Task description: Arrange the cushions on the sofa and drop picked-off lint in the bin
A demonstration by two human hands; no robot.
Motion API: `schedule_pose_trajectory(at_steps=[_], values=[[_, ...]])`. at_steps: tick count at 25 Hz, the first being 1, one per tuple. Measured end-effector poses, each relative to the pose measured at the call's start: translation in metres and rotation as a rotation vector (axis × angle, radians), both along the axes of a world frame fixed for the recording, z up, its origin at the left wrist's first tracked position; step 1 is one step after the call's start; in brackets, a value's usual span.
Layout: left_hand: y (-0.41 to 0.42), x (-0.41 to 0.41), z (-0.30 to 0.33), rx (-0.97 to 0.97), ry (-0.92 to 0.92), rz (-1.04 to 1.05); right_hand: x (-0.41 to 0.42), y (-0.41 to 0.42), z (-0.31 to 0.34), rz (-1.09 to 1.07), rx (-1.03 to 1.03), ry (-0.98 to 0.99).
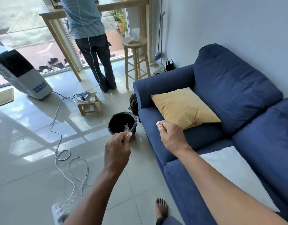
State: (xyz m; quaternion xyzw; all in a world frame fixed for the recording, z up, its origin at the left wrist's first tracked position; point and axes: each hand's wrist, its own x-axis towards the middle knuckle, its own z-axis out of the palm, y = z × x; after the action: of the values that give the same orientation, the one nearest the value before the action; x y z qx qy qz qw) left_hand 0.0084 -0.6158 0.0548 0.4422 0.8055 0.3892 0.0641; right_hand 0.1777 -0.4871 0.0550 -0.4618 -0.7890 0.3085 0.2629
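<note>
Sofa (pixel 221 127) along wall at right. Cushion (pixel 185 108) on sofa seat, against armrest end. Cloth (pixel 234 174) on nearer seat. Bin (pixel 123 124) on floor just left of sofa front corner, lint (pixel 127 127) in it. Left hand (pixel 117 151) over near rim of bin; right hand (pixel 172 137) above sofa front edge, near cushion. Stool (pixel 135 60) behind sofa armrest. Standing person (pixel 91 43) left of stool. Cables (pixel 67 151) on floor left of bin.
</note>
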Motion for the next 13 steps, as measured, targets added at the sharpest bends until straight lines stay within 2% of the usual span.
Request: schedule_pose_trajectory(at_steps=[8,13], values=[[0.091,-0.072,0.002,-0.011,-0.018,0.150,-0.099,0.105,0.001,0.122,-0.022,-0.023],[0.128,-0.124,-0.008,-0.031,-0.021,0.174,-0.160,0.141,-0.010,0.184,-0.062,-0.037]])
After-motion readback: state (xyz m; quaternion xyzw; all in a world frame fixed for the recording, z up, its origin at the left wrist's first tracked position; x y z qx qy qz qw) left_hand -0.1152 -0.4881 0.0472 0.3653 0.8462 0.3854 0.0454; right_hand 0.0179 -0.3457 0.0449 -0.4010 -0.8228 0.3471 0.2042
